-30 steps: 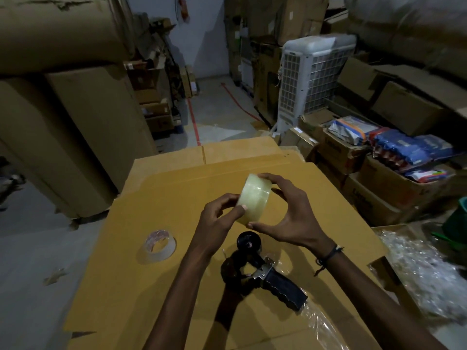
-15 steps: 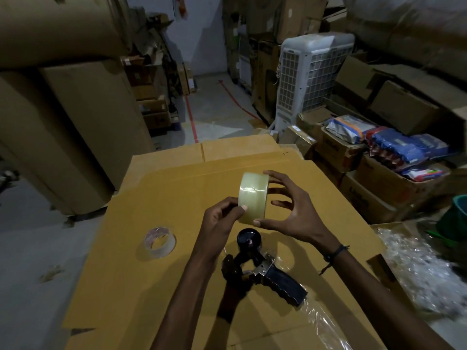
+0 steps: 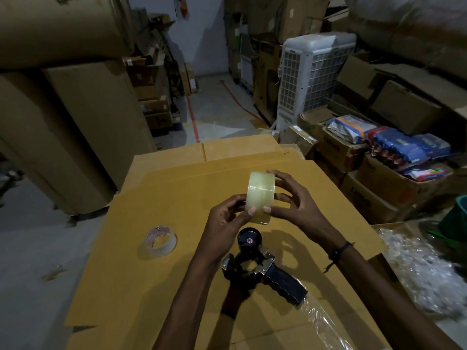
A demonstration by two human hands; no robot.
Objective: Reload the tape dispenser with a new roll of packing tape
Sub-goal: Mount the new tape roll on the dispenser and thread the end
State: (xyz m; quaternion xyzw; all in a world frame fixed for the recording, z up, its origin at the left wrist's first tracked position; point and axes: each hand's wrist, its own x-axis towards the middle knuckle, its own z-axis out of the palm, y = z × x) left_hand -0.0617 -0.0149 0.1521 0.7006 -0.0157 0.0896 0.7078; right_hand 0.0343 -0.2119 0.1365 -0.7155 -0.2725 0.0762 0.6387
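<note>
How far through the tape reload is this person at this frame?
Done: the dispenser lies on the cardboard with its spindle bare, and a nearly spent roll sits apart. In hand: the left hand and right hand grip the new roll above it. Left: seating the roll and threading tape.
</note>
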